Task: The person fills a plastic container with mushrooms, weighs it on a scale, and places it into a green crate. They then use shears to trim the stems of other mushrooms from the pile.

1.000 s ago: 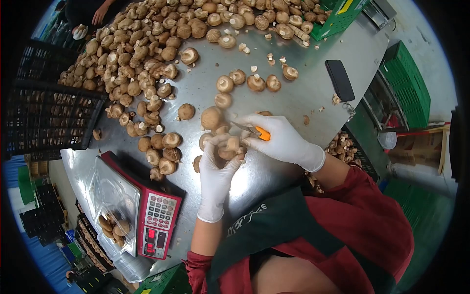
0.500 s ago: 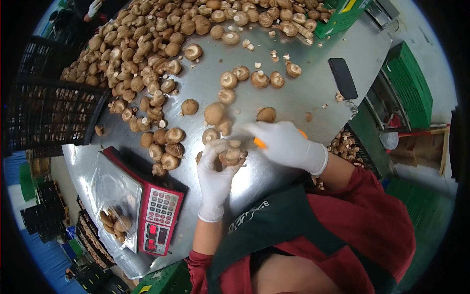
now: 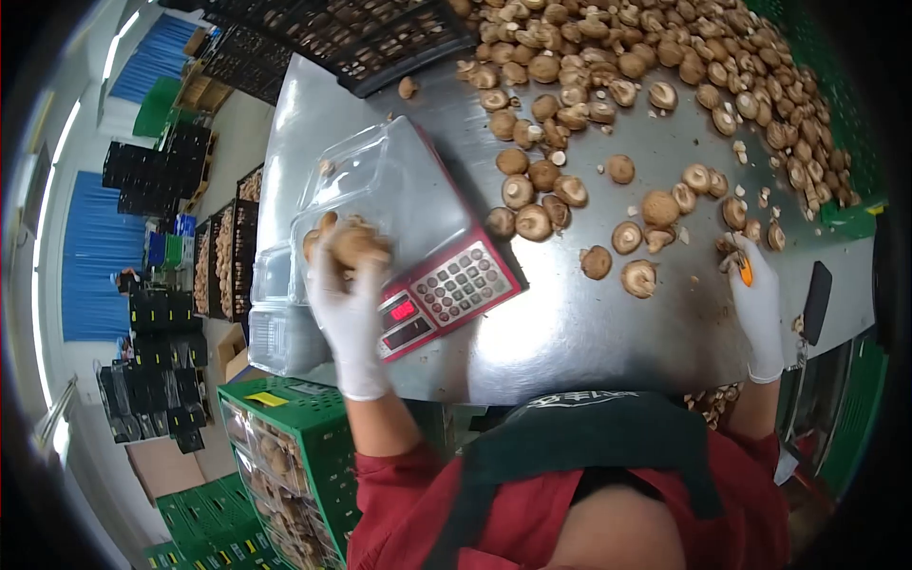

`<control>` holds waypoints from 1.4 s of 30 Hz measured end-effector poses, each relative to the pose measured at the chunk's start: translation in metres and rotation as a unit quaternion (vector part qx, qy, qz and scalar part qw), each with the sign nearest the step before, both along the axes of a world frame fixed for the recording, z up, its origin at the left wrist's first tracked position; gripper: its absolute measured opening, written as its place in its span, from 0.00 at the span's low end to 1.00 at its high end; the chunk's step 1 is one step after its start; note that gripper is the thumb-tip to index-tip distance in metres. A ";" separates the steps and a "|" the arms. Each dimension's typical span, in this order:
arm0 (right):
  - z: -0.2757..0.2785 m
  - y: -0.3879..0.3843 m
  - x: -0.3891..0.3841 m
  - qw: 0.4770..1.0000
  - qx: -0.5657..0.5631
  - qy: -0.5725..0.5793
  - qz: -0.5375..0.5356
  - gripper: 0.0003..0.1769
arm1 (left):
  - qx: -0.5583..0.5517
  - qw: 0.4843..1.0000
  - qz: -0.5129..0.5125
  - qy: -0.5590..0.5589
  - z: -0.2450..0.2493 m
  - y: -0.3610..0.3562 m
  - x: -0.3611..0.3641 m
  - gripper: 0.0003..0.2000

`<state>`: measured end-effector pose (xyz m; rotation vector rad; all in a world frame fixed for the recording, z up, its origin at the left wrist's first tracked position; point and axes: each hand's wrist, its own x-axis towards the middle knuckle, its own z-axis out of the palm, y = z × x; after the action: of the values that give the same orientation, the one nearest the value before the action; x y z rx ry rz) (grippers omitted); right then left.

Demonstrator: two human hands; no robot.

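My left hand (image 3: 344,309), gloved in white and smeared by motion, is over the clear plastic tray (image 3: 366,157) on the red scale (image 3: 489,256). Its fingers are closed around a blurred brown mushroom (image 3: 363,245), with other mushrooms partly hidden behind the hand. On the right of the steel table, my gloved right hand (image 3: 758,299) is closed on a knife with an orange handle (image 3: 745,270); the blade cannot be made out. Its fingertips are close to a mushroom (image 3: 734,213). Several loose mushrooms (image 3: 660,208) lie between the hands.
A large heap of mushrooms (image 3: 655,47) covers the table's far side, beside a black crate (image 3: 380,43). A dark phone (image 3: 817,302) lies at the right edge. Clear trays (image 3: 275,328) stand left of the scale. Below is a green crate (image 3: 328,427) with packed mushrooms.
The view has turned toward the scale. My left hand has gone from the table's middle to the tray with a mushroom. My right hand, still with the knife, has moved away to the right.
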<state>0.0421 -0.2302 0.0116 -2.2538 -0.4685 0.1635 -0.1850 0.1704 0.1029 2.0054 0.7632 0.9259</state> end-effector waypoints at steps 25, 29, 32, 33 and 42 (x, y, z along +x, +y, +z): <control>-0.044 -0.075 0.096 0.898 0.375 0.208 -0.097 0.27 | 0.037 0.935 -0.332 0.123 -0.127 -0.158 0.128 0.40; -0.039 -0.059 0.109 0.921 0.335 0.187 -0.067 0.27 | 0.178 0.907 -0.369 0.099 -0.099 -0.170 0.181 0.35; -0.048 -0.047 0.120 0.883 0.392 0.255 -0.035 0.27 | 0.110 0.873 -0.436 0.189 -0.110 -0.152 0.205 0.28; -0.046 -0.040 0.120 0.867 0.403 0.290 -0.040 0.27 | -0.062 0.873 -0.445 0.190 -0.114 -0.142 0.209 0.25; -0.056 -0.020 0.138 0.887 0.376 0.261 0.064 0.27 | -0.544 0.722 -0.428 0.016 -0.144 -0.099 0.180 0.25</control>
<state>0.1798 -0.2499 -0.0441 -1.3401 -0.3080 0.5402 -0.0047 0.0714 -0.0407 1.0306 0.1754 -0.1681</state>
